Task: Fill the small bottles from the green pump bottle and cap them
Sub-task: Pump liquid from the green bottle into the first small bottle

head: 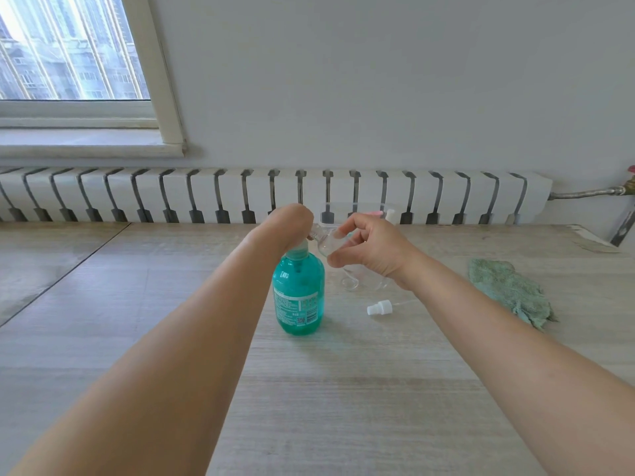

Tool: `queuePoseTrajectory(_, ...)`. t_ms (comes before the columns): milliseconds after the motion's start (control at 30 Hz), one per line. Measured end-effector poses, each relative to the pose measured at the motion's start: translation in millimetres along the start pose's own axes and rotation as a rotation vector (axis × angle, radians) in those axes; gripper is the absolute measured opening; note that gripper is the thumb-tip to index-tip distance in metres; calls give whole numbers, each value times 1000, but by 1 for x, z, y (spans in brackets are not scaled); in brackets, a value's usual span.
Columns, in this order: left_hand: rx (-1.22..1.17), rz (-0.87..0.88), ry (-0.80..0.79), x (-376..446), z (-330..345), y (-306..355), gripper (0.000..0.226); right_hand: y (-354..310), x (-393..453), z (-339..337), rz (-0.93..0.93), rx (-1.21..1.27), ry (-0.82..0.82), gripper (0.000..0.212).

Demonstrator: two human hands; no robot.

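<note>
The green pump bottle [298,297] stands upright in the middle of the wooden table [343,389]. My left hand [287,224] sits on top of its pump head, which it mostly hides. My right hand [369,250] pinches a small clear bottle [326,243] between thumb and fingers, holding it right beside the pump's nozzle. A white spray cap [377,308] with a thin tube lies loose on the table to the right of the green bottle.
A clear plastic container [357,214] stands behind my hands with small items inside. More clear plastic [357,281] lies under my right wrist. A green cloth [510,292] lies crumpled at the right. A white radiator [275,194] runs along the table's far edge.
</note>
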State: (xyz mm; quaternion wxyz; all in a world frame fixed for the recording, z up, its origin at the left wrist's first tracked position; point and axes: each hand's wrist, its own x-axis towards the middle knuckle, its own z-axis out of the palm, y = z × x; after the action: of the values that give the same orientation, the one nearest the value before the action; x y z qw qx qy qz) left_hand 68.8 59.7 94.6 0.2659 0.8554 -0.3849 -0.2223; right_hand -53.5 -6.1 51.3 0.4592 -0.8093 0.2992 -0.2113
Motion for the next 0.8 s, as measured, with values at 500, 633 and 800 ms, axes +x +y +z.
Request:
queuePoseTrajectory(500,182,7,28,11,4,-4,34,-1,1,-1,9,1,-3,38)
queuePoseTrajectory(633,128,-6,54,14,6,-3,32,2,1,0,12,10,-3,39)
queuePoseTrajectory(800,5,49,-5,8,0,-2,36,2,-3,0,12,36,17,38)
